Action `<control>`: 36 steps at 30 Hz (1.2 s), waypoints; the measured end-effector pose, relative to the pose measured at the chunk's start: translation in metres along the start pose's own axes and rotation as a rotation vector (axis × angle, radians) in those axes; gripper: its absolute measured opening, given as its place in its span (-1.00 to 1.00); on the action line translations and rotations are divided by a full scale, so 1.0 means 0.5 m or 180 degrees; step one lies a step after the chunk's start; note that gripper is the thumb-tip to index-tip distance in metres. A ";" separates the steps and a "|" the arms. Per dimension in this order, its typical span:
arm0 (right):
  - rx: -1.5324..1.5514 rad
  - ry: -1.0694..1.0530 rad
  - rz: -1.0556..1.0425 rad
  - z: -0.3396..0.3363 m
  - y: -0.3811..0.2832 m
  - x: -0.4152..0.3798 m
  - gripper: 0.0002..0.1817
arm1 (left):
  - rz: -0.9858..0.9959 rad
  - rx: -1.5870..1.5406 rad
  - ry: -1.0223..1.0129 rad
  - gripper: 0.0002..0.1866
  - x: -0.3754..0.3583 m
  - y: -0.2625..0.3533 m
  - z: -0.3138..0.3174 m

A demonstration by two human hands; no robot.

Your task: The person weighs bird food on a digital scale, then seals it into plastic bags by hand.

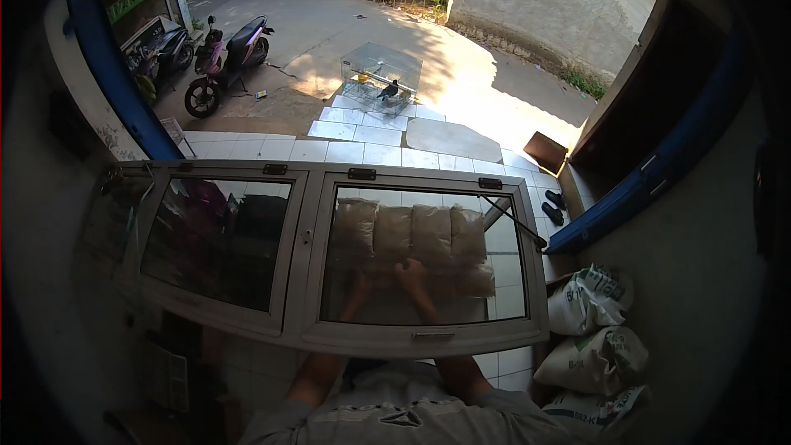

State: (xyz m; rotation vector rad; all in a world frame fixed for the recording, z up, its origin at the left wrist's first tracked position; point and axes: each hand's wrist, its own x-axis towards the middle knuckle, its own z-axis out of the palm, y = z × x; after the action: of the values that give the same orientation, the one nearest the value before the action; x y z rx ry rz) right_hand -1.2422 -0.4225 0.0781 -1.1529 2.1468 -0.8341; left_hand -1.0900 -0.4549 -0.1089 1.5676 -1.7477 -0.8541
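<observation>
Both my arms reach from below into a glass-fronted display case [313, 251], and I see my hands dimly through its right pane. Clear plastic bags [394, 231] of something tan stand side by side in a row there, with more of them in a nearer row. My right hand [414, 276] is at the nearer row, its fingers curled at a bag's top edge. To its left, my left hand [360, 282] is low against the bags. Reflections and dark glass hide its fingers.
A metal stay [512, 221] props the right pane's frame. Printed white sacks [589, 301] are stacked at the right, near black sandals [554, 208]. Beyond the case, a bird cage [381, 78] stands on tiled steps, and a motorbike [227, 66] is parked outside.
</observation>
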 end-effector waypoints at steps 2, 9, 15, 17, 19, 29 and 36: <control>-0.0266 -0.0039 -0.0083 -0.004 -0.009 0.000 -0.47 | -0.0055 0.0014 -0.0068 -0.20 -0.002 0.027 -0.024; 0.0533 0.0138 -0.0831 0.064 0.037 -0.014 -0.66 | -0.0212 -0.0026 -0.0412 -0.21 -0.004 0.084 -0.070; 0.0423 0.0157 -0.0535 0.039 0.077 0.013 -0.64 | -0.0031 0.0300 -0.0321 -0.22 -0.021 0.088 -0.075; 0.0005 0.0684 -0.0942 0.035 0.090 0.005 -0.68 | -0.0118 0.0501 -0.0371 -0.22 -0.016 0.111 -0.088; 0.0165 0.0345 -0.1003 0.007 0.090 -0.005 -0.69 | -0.0024 0.0205 0.0019 -0.22 -0.037 0.117 -0.090; -0.0383 -0.0647 -0.1881 0.010 0.191 -0.203 -0.71 | 0.0098 -0.0558 -0.0040 -0.44 -0.093 0.268 -0.182; -0.0338 -0.1948 -0.2582 -0.007 -0.026 -0.422 -0.70 | -0.0638 -0.1149 -0.0390 -0.57 -0.462 0.147 -0.337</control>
State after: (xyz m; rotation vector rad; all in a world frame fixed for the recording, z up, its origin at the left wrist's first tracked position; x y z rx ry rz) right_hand -1.1377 -0.2454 0.1278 -2.0632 1.2139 -0.5560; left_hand -0.9760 -0.2282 0.0419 1.4846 -1.4301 -1.3083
